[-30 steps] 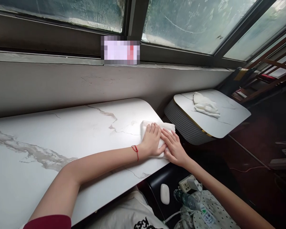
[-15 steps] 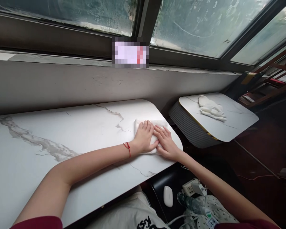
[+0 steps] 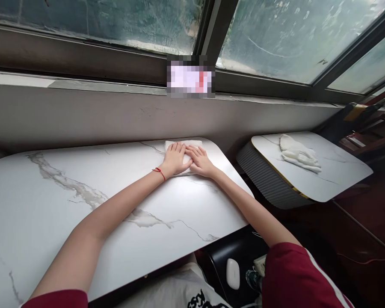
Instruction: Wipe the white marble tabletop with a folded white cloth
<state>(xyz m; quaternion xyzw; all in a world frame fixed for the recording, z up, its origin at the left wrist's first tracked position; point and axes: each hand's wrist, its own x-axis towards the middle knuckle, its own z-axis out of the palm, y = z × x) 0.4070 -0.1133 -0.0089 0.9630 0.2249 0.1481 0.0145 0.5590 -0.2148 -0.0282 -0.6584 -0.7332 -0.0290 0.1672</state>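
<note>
Nearest, both arms stretch out across the marble table (image 3: 83,192). At its far right corner the left hand (image 3: 175,159) and right hand (image 3: 199,161) lie flat, fingers spread, side by side on a folded white cloth (image 3: 182,145); they press it down rather than grasp it, which likely keeps it bunched under the palms. Farther right, another cloth (image 3: 298,153) rests on a side table (image 3: 340,179).

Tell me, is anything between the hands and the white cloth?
No, nothing is. The left hand and the right hand both lie flat right on the white cloth, side by side, pressing it against the marble table near its far edge, under the window.
</note>
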